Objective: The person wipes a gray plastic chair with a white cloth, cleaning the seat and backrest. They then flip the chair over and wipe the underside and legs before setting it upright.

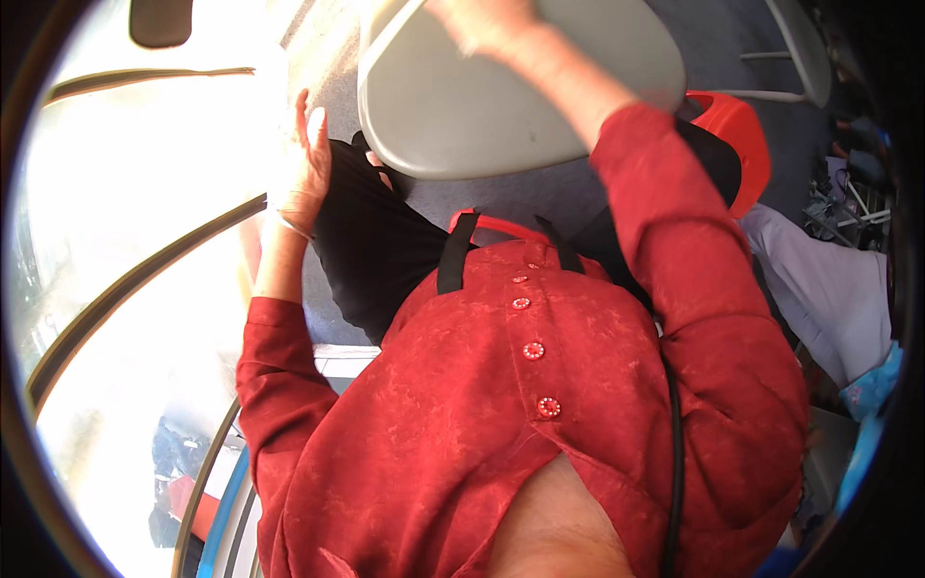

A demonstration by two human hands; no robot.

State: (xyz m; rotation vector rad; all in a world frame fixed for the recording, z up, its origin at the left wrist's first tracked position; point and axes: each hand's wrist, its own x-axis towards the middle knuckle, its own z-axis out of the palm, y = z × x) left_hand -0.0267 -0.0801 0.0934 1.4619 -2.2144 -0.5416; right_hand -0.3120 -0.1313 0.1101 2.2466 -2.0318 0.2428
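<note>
My left hand [307, 162] is raised beside bright glass panes [144, 253], thumb and a finger apart, with nothing visible in it. Glare washes out its other fingers, and I cannot tell whether it touches the glass. A thin bangle [290, 224] circles that wrist. Across the smooth grey chair seat [462, 123] reaches my right arm. My right hand [488, 25] is blurred over the seat's far left part and partly cut off by the top edge. Whether it touches the seat or holds anything cannot be made out. A pale strip [390, 36] runs near its fingers.
Dark frame bars [144, 282] cross the glass on my left. To the right are a red plastic seat [751, 155], another grey chair [809, 65], pale lavender cloth [816, 267] and a cluttered pile [849, 195]. Grey carpet [498, 195] lies below, near my sandalled foot [379, 170].
</note>
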